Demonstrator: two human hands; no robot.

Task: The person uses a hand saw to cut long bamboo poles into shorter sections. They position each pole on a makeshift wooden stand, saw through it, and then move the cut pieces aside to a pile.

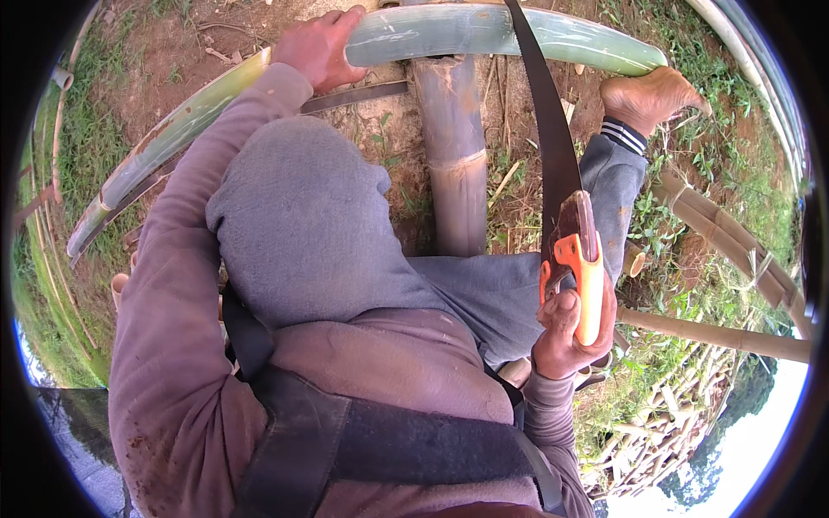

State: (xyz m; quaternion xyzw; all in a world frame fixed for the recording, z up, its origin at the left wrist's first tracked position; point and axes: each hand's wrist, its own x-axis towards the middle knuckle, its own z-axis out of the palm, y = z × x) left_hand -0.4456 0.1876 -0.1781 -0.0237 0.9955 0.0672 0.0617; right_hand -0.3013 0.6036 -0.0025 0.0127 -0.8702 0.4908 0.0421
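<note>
Left hand [321,47] is closed palm-down over the green bamboo pole [484,30], fingers wrapped over its top near the upper middle of the view. Pole's long axis runs left to right across the top, bowed by the lens; the left end drops toward the lower left, the right end stops just beside a bare foot [652,97], which rests against it.

Right hand [570,332] is shut around the orange handle [587,276] of a hand saw [553,147]. The dark blade points up and away from the body, long axis close to vertical, and crosses over the green pole at the top.

The pole lies across a thicker grey bamboo post [453,155] that runs vertically under it. A flat dark strip [354,97] lies just below the pole, near the left hand.

No containers in view.

Open room: bare soil and grass [518,198] between post and blade. Right side is crowded: lashed bamboo poles [734,242] and a heap of cut pieces [665,414] at lower right. A grey-trousered knee [302,224] fills the middle.
</note>
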